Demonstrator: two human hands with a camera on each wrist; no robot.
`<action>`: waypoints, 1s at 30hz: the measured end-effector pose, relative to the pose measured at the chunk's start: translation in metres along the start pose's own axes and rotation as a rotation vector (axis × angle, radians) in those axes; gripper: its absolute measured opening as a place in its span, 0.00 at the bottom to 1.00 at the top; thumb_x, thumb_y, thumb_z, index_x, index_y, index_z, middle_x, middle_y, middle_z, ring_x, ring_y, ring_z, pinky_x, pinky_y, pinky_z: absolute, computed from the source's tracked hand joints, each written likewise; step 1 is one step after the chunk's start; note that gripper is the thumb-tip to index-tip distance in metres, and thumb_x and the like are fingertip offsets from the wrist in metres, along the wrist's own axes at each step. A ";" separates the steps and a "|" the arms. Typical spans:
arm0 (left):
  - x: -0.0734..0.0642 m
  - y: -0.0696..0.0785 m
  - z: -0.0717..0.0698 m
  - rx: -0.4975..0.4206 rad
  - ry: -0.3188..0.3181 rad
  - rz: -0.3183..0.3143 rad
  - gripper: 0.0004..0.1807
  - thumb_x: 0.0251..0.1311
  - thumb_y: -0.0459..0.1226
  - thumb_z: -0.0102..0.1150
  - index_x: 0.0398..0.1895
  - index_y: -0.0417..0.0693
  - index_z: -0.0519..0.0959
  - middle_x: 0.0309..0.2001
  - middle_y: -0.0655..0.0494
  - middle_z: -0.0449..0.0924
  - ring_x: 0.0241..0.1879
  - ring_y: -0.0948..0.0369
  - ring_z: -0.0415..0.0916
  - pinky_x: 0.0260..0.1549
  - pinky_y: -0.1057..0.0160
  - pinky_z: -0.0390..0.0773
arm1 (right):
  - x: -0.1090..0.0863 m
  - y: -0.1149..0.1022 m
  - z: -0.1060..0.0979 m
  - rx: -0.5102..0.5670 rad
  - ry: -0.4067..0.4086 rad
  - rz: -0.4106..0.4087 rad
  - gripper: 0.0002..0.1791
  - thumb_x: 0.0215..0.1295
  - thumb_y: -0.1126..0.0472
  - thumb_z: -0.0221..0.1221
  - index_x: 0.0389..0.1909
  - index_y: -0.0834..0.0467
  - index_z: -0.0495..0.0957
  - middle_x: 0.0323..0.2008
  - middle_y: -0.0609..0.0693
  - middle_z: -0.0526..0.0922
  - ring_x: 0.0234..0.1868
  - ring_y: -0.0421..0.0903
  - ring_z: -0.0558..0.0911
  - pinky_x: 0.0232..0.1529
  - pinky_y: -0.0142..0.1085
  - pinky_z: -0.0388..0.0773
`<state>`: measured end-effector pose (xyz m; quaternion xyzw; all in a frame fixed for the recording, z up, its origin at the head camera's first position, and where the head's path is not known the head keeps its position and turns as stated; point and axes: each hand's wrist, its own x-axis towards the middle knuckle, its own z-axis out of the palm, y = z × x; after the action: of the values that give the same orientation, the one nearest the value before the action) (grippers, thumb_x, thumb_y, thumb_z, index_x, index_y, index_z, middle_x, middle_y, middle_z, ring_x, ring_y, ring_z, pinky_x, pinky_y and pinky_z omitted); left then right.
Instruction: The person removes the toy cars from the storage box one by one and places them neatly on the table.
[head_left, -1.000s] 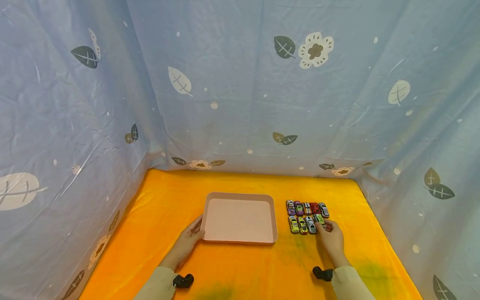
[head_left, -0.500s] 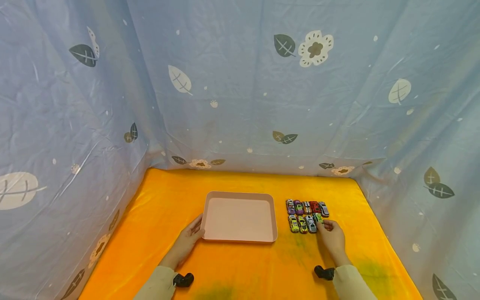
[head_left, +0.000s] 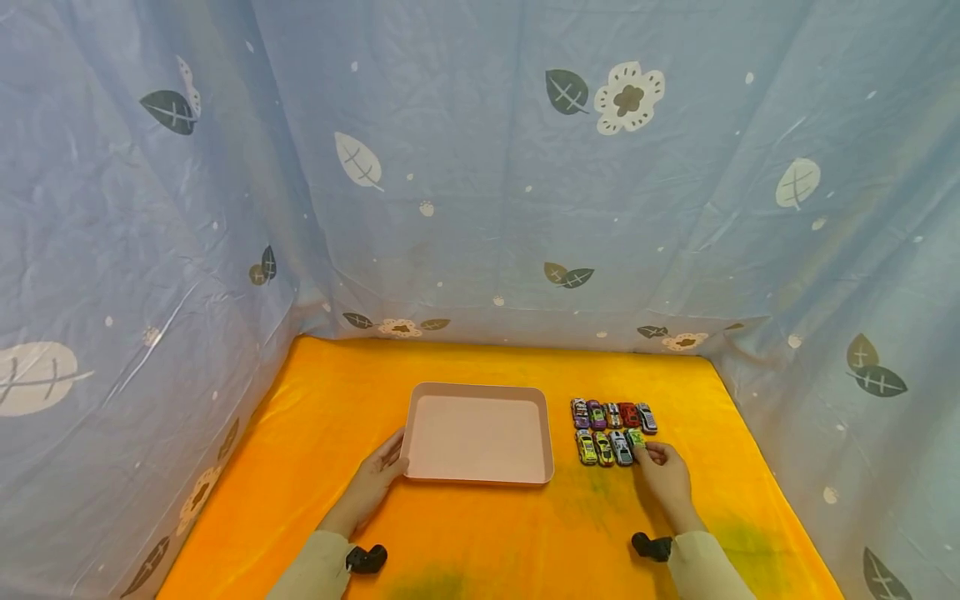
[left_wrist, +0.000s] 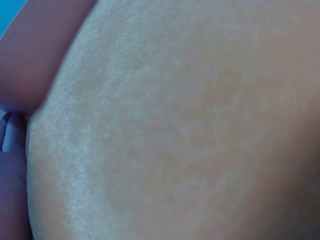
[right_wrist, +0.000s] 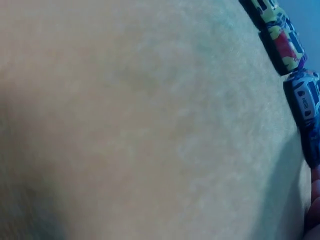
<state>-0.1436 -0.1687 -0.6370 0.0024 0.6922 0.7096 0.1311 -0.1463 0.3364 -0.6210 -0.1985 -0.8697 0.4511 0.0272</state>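
My left hand (head_left: 372, 482) holds the left side of a shallow pink tray (head_left: 478, 437), its thumb at the near left corner. In the left wrist view, the curled fingers (left_wrist: 12, 185) show beside the tray's wall (left_wrist: 40, 55). Right of the tray, toy cars stand in two rows on the cloth. My right hand (head_left: 666, 482) pinches a green toy car (head_left: 635, 437) at the right end of the near row, covering its near end. Left of it stands a grey toy car (head_left: 621, 448). The right wrist view shows several cars (right_wrist: 305, 100) and only a sliver of fingers (right_wrist: 315, 200).
The far row has a red toy car (head_left: 629, 415) and a silver one (head_left: 647, 418) at its right end. Yellow toy cars (head_left: 587, 447) begin the near row. An orange-yellow cloth (head_left: 480, 542) covers the table, with a blue patterned curtain (head_left: 465, 250) around it.
The green toy car has straightened and moved slightly left against the grey one, with my right hand on its near end. My left hand and the tray have stayed in place.
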 end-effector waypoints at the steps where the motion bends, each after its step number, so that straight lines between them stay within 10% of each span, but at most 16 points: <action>1: 0.001 0.000 -0.001 0.005 0.001 -0.002 0.33 0.70 0.38 0.53 0.76 0.59 0.55 0.74 0.56 0.55 0.71 0.54 0.55 0.62 0.57 0.66 | 0.001 0.001 0.001 -0.003 0.000 -0.001 0.33 0.70 0.42 0.51 0.59 0.68 0.68 0.50 0.65 0.74 0.49 0.57 0.74 0.47 0.48 0.72; 30: -0.004 -0.009 -0.010 0.039 0.044 -0.014 0.34 0.68 0.39 0.55 0.75 0.57 0.57 0.73 0.51 0.56 0.70 0.50 0.56 0.63 0.51 0.64 | 0.001 0.003 0.020 0.046 0.060 -0.014 0.30 0.72 0.45 0.50 0.58 0.69 0.69 0.47 0.63 0.74 0.45 0.55 0.73 0.43 0.44 0.72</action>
<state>-0.1402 -0.1789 -0.6452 -0.0157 0.7086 0.6950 0.1208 -0.1502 0.3230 -0.6352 -0.2050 -0.8593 0.4647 0.0608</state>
